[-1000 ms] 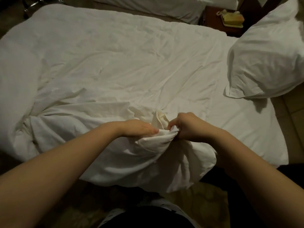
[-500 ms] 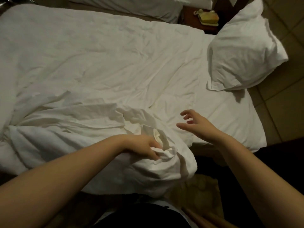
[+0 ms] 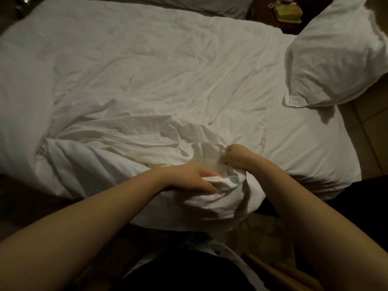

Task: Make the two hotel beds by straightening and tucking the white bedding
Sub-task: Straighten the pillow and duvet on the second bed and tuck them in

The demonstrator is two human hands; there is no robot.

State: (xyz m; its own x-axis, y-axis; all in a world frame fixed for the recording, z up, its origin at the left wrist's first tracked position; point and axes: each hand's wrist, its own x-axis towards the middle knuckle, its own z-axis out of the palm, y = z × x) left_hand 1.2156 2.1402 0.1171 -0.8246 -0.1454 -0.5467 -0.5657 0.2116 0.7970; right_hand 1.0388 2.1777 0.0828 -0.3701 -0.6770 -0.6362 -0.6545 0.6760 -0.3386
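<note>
two hands are on the duvet (image 3: 130, 85) again. half a second ago the right hand hung open in the air over the sheet (image 3: 304, 148), clear of the cloth. now the right hand (image 3: 232, 156) is back at the bunched corner (image 3: 210, 198), fingers curled tight into a fold just beyond the left's hold. the left hand (image 3: 189, 179) has not let go: fingers and thumb stay wrapped round the gathered cloth at the near edge of the bed, and the wad sags over the side toward the person.

the rest of the duvet lies across the near bed, creased all over and heaped in ridges at the near left. it stops short of the pillow (image 3: 336, 55), which sits on bare sheet at the right end.

i read this as a regrip: the right hand has taken a fresh hold further along the hem, likely to work the corner free before pulling it out flat. nothing looks tucked on this side yet, so the job seems early. only a strip of the second bed (image 3: 189, 3) shows at the top; its condition can't be told.
</note>
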